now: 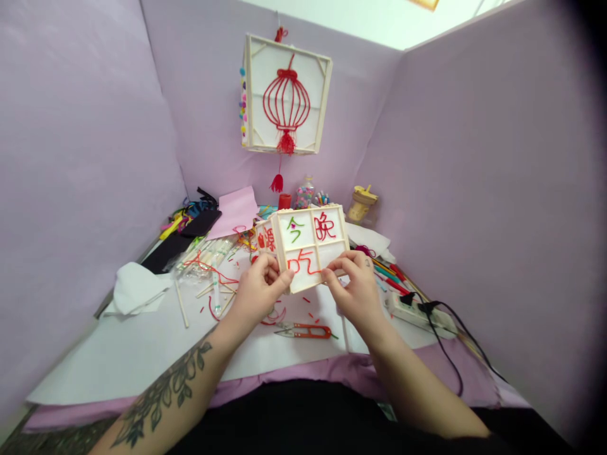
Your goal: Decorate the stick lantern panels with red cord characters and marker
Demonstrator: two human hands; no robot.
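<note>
White tissue (135,285): crumpled at the far left of the paper sheet (142,354), well apart from the hands.
Wooden sticks (182,304): loose on the sheet beside clear packets, near enough to reach.
Left hand (258,289): closed on the lower left corner of the small lantern frame (310,243), thumb in front and fingers behind. This grip likely steadies the frame while leaving the panes uncovered.
Small lantern frame: lifted clear of the table between both hands. Its four-pane face tilts toward the wearer, probably so that face is easy to see.
Red cord (306,265): shaped into a character in the lower left pane. One end runs toward the right fingertips.
Thread snips (306,330): flat on the sheet just below the hands.
Hanging lantern (284,95): on the back wall above, bearing a red lantern design.
Right hand (356,287): narrow pinch at the frame's lower edge, apparently at the cord's end. Whether it grips cord or wood cannot be told.
Power strip (411,309): to the right, with a black plug and a cable trailing off the table.
</note>
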